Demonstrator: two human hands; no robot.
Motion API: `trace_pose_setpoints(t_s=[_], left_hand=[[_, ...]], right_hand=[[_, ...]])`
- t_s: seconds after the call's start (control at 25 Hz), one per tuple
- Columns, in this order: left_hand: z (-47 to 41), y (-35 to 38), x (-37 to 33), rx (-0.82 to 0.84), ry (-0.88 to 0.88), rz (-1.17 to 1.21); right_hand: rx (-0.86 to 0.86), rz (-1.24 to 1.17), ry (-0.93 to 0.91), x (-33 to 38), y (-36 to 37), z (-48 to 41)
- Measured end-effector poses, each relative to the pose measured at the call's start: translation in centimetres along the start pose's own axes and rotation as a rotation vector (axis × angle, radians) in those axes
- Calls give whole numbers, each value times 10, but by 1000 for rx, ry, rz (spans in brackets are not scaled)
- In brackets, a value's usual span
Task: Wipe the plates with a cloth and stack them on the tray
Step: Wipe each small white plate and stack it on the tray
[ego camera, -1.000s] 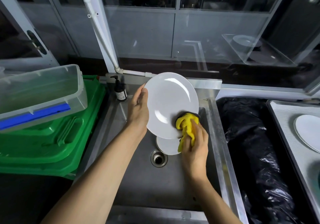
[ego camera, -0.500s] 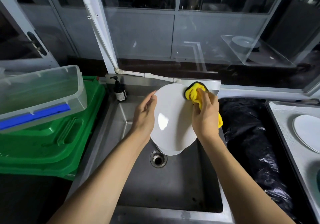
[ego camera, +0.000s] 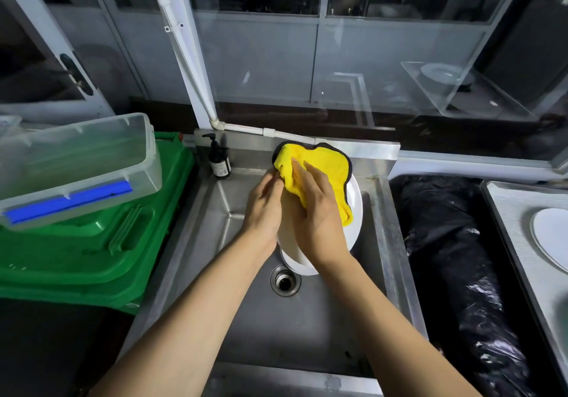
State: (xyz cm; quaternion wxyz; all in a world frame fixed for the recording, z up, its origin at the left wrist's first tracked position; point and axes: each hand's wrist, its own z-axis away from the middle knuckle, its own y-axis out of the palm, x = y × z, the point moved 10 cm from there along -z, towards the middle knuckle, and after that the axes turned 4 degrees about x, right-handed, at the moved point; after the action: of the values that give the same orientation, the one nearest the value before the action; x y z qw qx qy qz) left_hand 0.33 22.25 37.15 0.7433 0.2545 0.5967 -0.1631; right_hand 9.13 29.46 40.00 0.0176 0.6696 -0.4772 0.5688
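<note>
Over the steel sink [ego camera: 310,329] I hold a white plate [ego camera: 355,209] tilted on edge. My left hand [ego camera: 264,209] grips its left rim. My right hand [ego camera: 316,212] presses a yellow cloth [ego camera: 319,169] with a dark border flat against the plate's upper face, covering most of it. Below the held plate, another white plate [ego camera: 296,263] lies in the sink near the drain, mostly hidden. At the far right a grey tray [ego camera: 510,212] carries one white plate [ego camera: 550,233].
A green bin [ego camera: 80,243] with a clear plastic box [ego camera: 70,166] on top stands left of the sink. A dark pump bottle [ego camera: 218,158] sits at the sink's back left corner. A black bag-lined bin [ego camera: 455,258] fills the gap between sink and tray. The drain [ego camera: 285,280] is in the sink floor.
The cloth moved from the plate's lower right up to its top, then spread across the upper face toward the left. The plate turned more edge-on and my hands came closer together.
</note>
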Motion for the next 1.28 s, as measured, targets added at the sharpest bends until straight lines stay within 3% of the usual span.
trace_pose_setpoints(t_s=[0.16, 0.28, 0.56, 0.76, 1.0, 1.12, 1.28], left_hand=[[-4, -8, -7, -55, -12, 88], [-12, -19, -11, -87, 12, 32], [-7, -22, 1, -161, -18, -9], [0, -16, 1, -125, -86, 25], [2, 3, 5, -23, -63, 14], [3, 9, 7, 13, -35, 18], [4, 7, 4, -16, -33, 22]], right_hand=[[50, -39, -32, 8, 14, 24], [149, 19, -66, 11, 28, 53], [148, 239, -83, -14, 5, 88], [-27, 289, 119, -81, -39, 84], [-106, 344, 219, -88, -61, 48], [-116, 295, 164, -74, -58, 31], [15, 240, -18, -41, -28, 34]])
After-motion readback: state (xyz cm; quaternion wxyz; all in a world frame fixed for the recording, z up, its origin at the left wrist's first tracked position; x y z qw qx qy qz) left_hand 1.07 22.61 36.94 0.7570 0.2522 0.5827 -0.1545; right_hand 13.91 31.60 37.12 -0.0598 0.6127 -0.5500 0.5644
